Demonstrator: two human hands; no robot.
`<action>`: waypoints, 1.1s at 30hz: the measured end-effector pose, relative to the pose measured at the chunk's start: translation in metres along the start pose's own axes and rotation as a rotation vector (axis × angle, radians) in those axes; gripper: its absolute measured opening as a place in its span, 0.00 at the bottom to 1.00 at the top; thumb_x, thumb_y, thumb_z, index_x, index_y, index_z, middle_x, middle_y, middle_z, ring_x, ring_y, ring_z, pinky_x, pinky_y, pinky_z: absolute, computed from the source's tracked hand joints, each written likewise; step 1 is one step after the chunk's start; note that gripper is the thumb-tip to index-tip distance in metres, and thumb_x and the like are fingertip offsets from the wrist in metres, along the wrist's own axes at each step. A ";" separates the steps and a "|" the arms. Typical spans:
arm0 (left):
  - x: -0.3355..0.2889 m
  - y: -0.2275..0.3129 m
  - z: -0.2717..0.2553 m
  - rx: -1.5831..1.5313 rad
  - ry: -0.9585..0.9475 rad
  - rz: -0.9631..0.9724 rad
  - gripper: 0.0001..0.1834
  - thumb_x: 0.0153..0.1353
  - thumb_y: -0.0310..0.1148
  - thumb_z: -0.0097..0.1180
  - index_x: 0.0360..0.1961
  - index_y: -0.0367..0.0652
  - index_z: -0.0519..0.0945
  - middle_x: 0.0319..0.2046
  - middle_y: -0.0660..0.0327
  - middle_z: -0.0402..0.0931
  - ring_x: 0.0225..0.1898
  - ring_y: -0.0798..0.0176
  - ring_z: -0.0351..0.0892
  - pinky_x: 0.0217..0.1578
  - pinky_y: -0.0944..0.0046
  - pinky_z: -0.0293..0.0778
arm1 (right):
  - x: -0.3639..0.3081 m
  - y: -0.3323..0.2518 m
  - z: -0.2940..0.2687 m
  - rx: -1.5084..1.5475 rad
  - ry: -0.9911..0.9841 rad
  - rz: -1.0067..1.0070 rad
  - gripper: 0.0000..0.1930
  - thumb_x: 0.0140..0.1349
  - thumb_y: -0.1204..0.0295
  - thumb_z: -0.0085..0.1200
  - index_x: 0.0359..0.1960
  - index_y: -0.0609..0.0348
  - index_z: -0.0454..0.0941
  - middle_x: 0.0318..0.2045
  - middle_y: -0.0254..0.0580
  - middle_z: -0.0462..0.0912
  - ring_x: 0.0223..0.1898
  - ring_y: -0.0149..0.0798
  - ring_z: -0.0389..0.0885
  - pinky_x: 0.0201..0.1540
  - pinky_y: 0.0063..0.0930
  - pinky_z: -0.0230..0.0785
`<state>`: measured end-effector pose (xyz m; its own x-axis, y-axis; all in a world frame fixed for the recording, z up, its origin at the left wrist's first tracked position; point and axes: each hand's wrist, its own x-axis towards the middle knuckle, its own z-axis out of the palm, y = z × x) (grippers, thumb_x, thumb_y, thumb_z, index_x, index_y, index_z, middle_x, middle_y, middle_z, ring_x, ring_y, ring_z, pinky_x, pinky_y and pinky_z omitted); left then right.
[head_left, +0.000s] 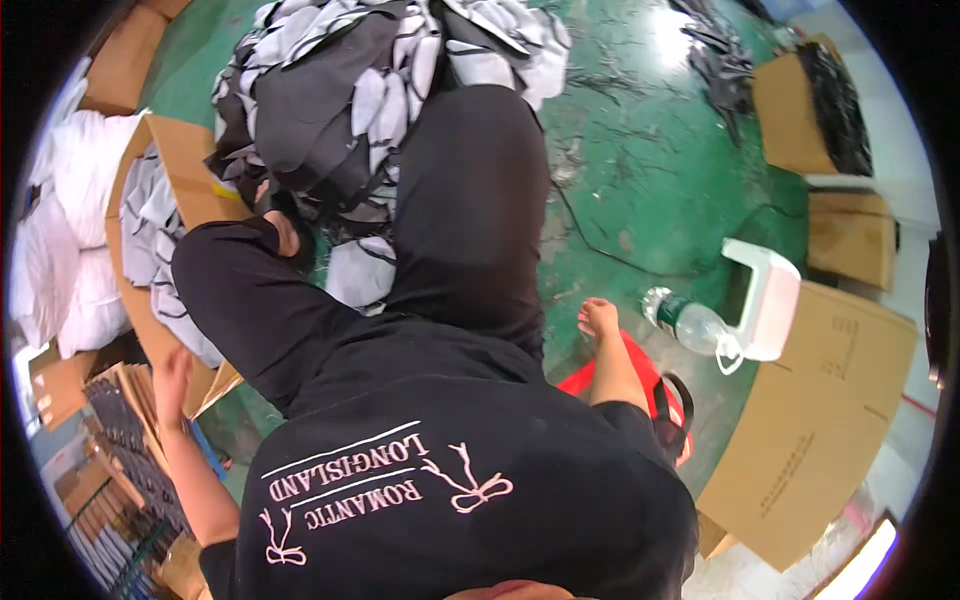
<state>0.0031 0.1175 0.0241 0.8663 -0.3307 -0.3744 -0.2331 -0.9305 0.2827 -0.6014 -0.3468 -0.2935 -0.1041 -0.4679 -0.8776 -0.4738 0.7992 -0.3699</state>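
My left hand (172, 385) is at the near edge of an open cardboard box (192, 172), which holds grey cloth pieces (155, 230). Its fingers are blurred, so their grip does not show clearly. My right hand (598, 317) hovers beside my right thigh with its fingers loosely bent and apart, and nothing shows in it. Under that forearm lies a red item (640, 365) with a black strap, partly hidden by my arm. In front of my legs spreads a large heap of black and light grey cut fabric pieces (320, 115).
On the right, a clear plastic bottle (695, 325) lies by a white plastic object (780, 300). A black cable (610, 250) crosses the green floor (640, 180), among dark scraps. Large cardboard (840, 420) lies at the right; white sacks (90, 240) stand at the left.
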 end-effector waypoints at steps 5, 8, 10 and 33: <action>0.089 0.123 -0.033 -0.002 0.155 0.312 0.13 0.64 0.30 0.51 0.46 0.34 0.76 0.39 0.59 0.79 0.40 0.68 0.77 0.42 0.69 0.71 | 0.043 -0.053 0.070 -0.137 0.133 -0.394 0.17 0.56 0.72 0.54 0.48 0.56 0.74 0.33 0.39 0.80 0.32 0.36 0.80 0.33 0.32 0.75; 0.112 0.215 -0.005 0.094 0.134 0.415 0.11 0.61 0.30 0.53 0.43 0.37 0.77 0.35 0.56 0.80 0.37 0.65 0.79 0.40 0.67 0.73 | 0.047 -0.138 0.122 -0.231 0.184 -0.648 0.20 0.53 0.71 0.56 0.50 0.57 0.74 0.38 0.44 0.80 0.39 0.43 0.80 0.44 0.35 0.72; 0.136 0.255 0.023 0.121 0.084 0.477 0.12 0.59 0.31 0.55 0.42 0.39 0.78 0.34 0.54 0.81 0.36 0.61 0.81 0.39 0.65 0.74 | 0.044 -0.189 0.155 -0.240 0.163 -0.757 0.21 0.52 0.71 0.56 0.50 0.57 0.73 0.42 0.45 0.79 0.43 0.46 0.79 0.48 0.35 0.70; 0.329 0.421 0.234 0.551 0.363 0.767 0.21 0.54 0.41 0.57 0.49 0.49 0.74 0.53 0.57 0.70 0.54 0.53 0.69 0.52 0.50 0.65 | 0.044 -0.293 0.218 -0.730 -0.299 -0.702 0.32 0.38 0.69 0.57 0.51 0.56 0.65 0.36 0.53 0.80 0.37 0.53 0.81 0.41 0.38 0.72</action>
<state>0.0867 -0.4195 -0.1868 0.4574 -0.8876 0.0542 -0.8755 -0.4602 -0.1472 -0.2769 -0.5192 -0.2904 0.5699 -0.5460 -0.6141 -0.7658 -0.0819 -0.6379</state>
